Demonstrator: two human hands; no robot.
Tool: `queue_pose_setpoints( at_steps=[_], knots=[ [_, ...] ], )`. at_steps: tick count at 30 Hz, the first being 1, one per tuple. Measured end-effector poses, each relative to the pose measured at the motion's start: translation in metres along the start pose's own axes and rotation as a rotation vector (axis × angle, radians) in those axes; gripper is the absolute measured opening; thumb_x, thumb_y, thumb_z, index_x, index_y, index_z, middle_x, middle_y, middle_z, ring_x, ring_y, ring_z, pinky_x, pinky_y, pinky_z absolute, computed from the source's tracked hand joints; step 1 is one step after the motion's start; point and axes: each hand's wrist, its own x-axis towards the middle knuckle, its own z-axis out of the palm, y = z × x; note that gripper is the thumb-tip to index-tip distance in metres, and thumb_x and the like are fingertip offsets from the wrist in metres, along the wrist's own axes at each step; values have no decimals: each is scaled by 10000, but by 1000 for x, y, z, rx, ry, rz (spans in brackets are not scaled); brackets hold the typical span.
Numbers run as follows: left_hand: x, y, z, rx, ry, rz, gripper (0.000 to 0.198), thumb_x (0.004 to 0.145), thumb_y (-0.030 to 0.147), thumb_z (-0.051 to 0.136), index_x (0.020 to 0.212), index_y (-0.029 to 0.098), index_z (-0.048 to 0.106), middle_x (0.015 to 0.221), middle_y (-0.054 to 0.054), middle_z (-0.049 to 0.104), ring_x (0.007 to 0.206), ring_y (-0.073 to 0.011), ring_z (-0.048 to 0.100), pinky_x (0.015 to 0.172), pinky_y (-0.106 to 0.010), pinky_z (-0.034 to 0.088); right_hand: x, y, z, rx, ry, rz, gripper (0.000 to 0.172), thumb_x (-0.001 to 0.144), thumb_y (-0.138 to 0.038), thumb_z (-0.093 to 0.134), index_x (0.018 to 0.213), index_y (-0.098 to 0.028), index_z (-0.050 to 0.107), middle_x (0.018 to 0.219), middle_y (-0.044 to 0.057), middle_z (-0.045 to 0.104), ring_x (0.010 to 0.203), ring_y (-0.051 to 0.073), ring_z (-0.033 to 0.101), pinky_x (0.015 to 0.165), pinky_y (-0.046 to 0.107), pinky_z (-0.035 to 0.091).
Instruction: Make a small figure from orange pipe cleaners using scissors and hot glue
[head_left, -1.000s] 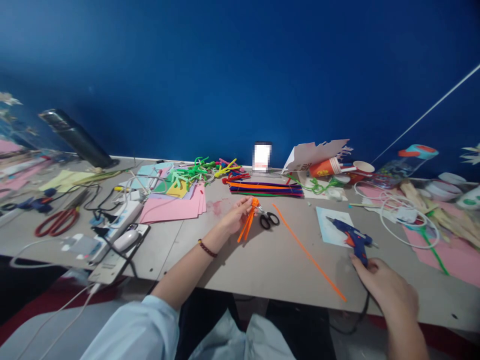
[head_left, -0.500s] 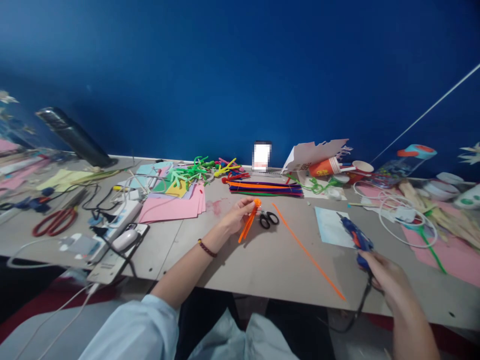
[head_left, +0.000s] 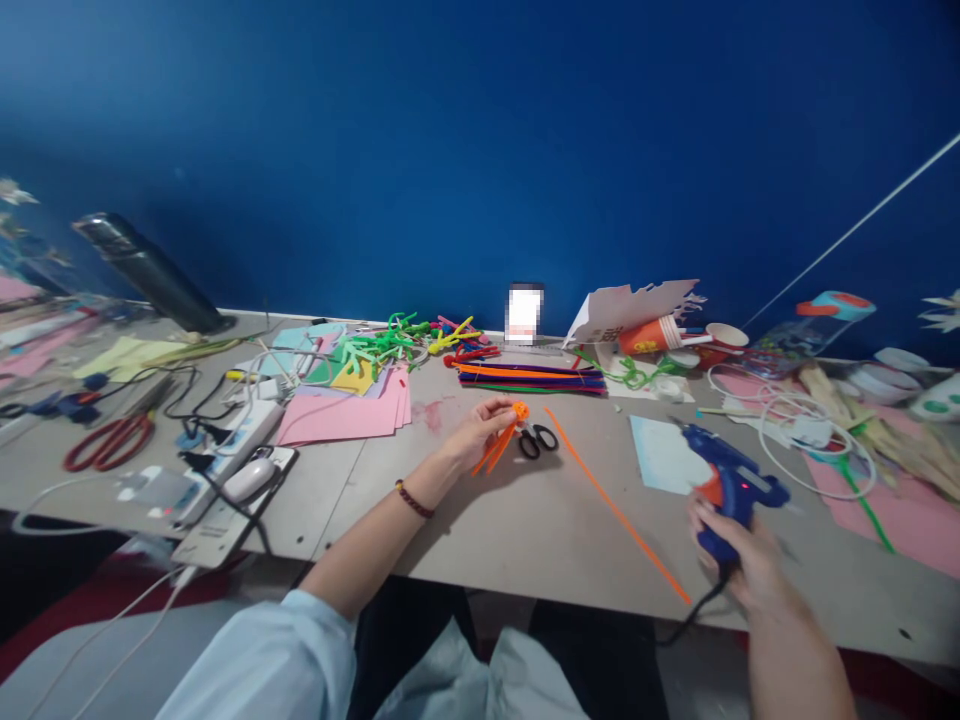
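Observation:
Between the fingers of my left hand (head_left: 484, 430) is an orange pipe-cleaner piece (head_left: 520, 411), with a coiled top and several strands hanging down. Black-handled scissors (head_left: 538, 440) lie on the table just behind and to the right of it. My right hand (head_left: 739, 550) is wrapped round the grip of a blue hot glue gun (head_left: 739, 490), whose nozzle points to the left and away from me. Its small red light shows and a black cord runs down off the table edge. A single orange pipe cleaner (head_left: 616, 508) lies slantwise between my hands.
A bundle of coloured pipe cleaners (head_left: 532, 377) lies ahead, with a phone (head_left: 524, 313) propped behind it. Pink paper (head_left: 341, 415), a power strip (head_left: 232, 460) and red-handled scissors (head_left: 112, 440) lie left. A pale blue sheet (head_left: 664, 458) and cables (head_left: 814, 430) are on the right.
My right hand has turned the glue gun, so its side now shows, and moved slightly left. My left hand has tilted the orange piece a little, its coiled top shifting right.

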Motion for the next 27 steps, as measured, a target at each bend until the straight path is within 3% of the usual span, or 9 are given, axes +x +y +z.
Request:
queue_pose_setpoints(
  at_steps=[2, 4, 8, 11, 14, 19, 24, 27],
  knots=[
    [-1, 1, 1, -9, 7, 8, 345, 569, 268, 834, 834, 141, 653, 759, -25, 693, 629, -112, 634, 650, -233, 486, -4, -6, 22, 15, -115, 31, 287, 589, -363, 769, 704, -191, 570, 562, -6, 533, 420, 110, 462, 328, 218, 310],
    [-1, 1, 1, -15, -1, 14, 328, 582, 267, 826, 832, 141, 656, 761, -23, 692, 622, -106, 628, 658, -234, 485, -9, -12, 45, 55, -188, -29, 279, 622, -369, 757, 744, -196, 575, 599, 6, 566, 492, 126, 500, 388, 226, 358],
    [0, 0, -1, 12, 9, 38, 319, 574, 252, 827, 821, 138, 659, 771, -25, 692, 629, -107, 629, 675, -240, 484, -19, -17, 85, 128, -372, -99, 366, 709, -388, 698, 1004, -215, 567, 621, -8, 589, 535, 134, 498, 454, 235, 371],
    [2, 0, -2, 24, 20, 67, 335, 549, 237, 836, 815, 138, 658, 776, -18, 689, 610, -98, 619, 675, -242, 480, -24, -11, 105, 135, -434, -157, 433, 744, -393, 667, 1116, -211, 541, 679, 7, 615, 598, 146, 516, 523, 258, 396],
    [3, 1, -2, 17, 22, 74, 329, 553, 233, 833, 813, 139, 653, 749, -10, 679, 595, -94, 609, 667, -243, 473, -27, -3, 117, 142, -426, -188, 398, 751, -382, 661, 1092, -203, 557, 670, 1, 601, 616, 153, 530, 584, 289, 420],
    [1, 1, -2, 37, 28, 73, 298, 582, 219, 816, 824, 143, 660, 787, -16, 681, 645, -97, 617, 725, -252, 471, -28, 2, 127, 198, -392, -163, 239, 742, -352, 674, 899, -202, 573, 593, -32, 539, 533, 119, 480, 543, 265, 393],
    [0, 0, -3, 66, 23, 73, 295, 599, 218, 807, 848, 141, 670, 820, -23, 685, 664, -95, 619, 749, -254, 470, -23, 9, 127, 191, -425, -116, 295, 786, -472, 586, 848, -185, 593, 541, -15, 544, 479, 121, 453, 479, 256, 353],
    [1, -1, -4, 73, 22, 71, 299, 590, 227, 814, 836, 139, 669, 809, -27, 685, 665, -99, 621, 733, -249, 475, -22, 14, 128, 204, -361, -160, 281, 809, -454, 566, 856, -180, 604, 526, -23, 527, 469, 113, 433, 481, 254, 342]
  ],
)
